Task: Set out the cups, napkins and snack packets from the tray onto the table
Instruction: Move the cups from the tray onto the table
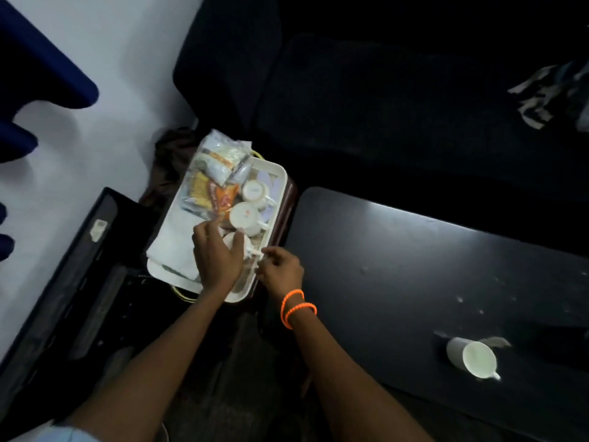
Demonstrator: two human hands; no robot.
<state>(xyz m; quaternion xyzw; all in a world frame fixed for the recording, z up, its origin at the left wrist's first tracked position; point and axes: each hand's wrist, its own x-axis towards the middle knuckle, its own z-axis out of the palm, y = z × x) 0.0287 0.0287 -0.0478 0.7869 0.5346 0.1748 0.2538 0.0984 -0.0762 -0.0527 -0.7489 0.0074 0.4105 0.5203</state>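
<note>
- The tray [269, 169] is the landmark; it sits on something dark just left of the table [414, 266].
- On the tray: two cups [247, 215] at its right side, packets [212, 183] at its far end, napkins [172, 250] at its near left.
- One cup [471, 357] already stands on the table, well apart from the tray.
- Left hand [216, 253] hovers half-open over a third cup on the tray; whether it grips it is unclear.
- Right hand [280, 269], curled at the tray's near right edge, seems to pinch something small and white; I cannot tell what.
- Risk: the cups crowd together, so lifting one could knock its neighbour; pressing the edge might tip the tray.
</note>
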